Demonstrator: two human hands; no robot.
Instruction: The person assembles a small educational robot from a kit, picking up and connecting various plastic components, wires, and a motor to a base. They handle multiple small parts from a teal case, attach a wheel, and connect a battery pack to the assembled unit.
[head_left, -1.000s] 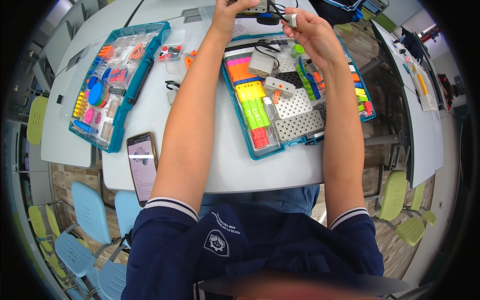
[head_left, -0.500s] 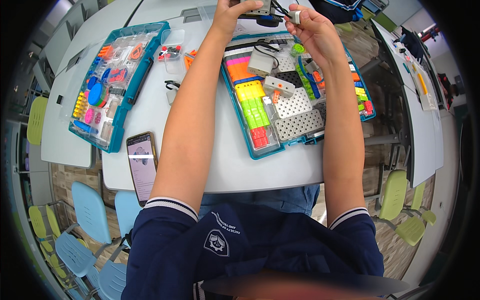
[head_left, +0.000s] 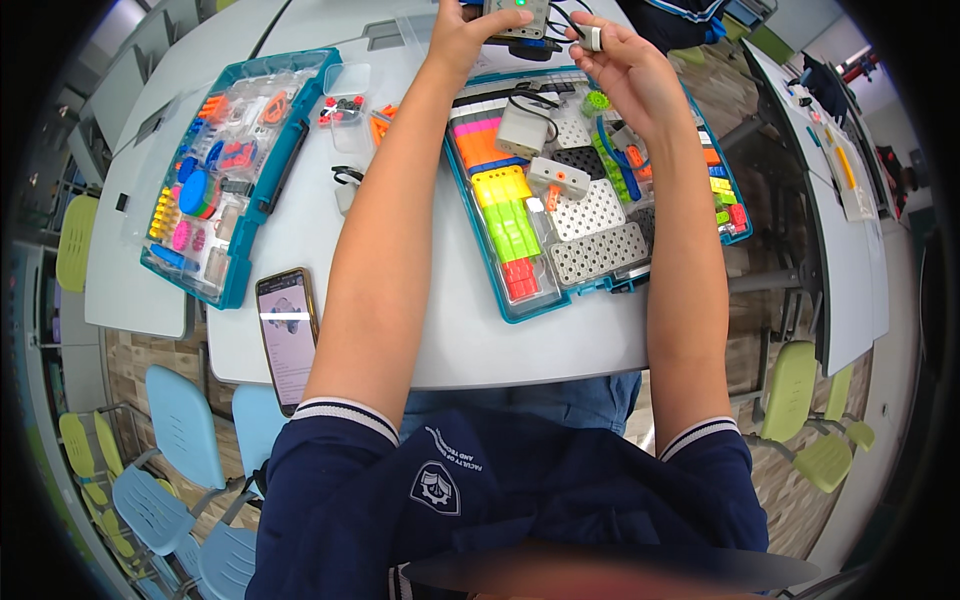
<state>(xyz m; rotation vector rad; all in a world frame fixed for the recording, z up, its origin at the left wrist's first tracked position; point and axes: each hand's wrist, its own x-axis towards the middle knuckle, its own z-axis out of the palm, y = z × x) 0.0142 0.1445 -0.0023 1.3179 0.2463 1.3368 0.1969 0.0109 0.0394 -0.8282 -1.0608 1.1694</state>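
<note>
At the far edge of the view, my left hand [head_left: 468,35] grips a grey building-kit controller [head_left: 518,22] with its thumb on the top face. A small green light shows on that face, and a black wheel [head_left: 530,48] sits under it; the upper part is cut off by the picture's edge. To its right, my right hand [head_left: 632,68] pinches a small whitish block [head_left: 589,38]. Black cable [head_left: 562,22] runs between this block and the controller. Both hands are raised beyond an open teal parts case [head_left: 505,318].
Grey modules [head_left: 522,125] and perforated plates [head_left: 598,252] lie in the case. Left on the white table [head_left: 450,350] are a second teal parts case [head_left: 232,285], a small clear box [head_left: 345,112], a cabled module [head_left: 345,188] and a lit phone [head_left: 287,340] near the front edge.
The controller has tilted and come slightly lower, so its top face and green light now show. My left thumb has moved down onto that face; the right hand's pinch stays nearly the same.
</note>
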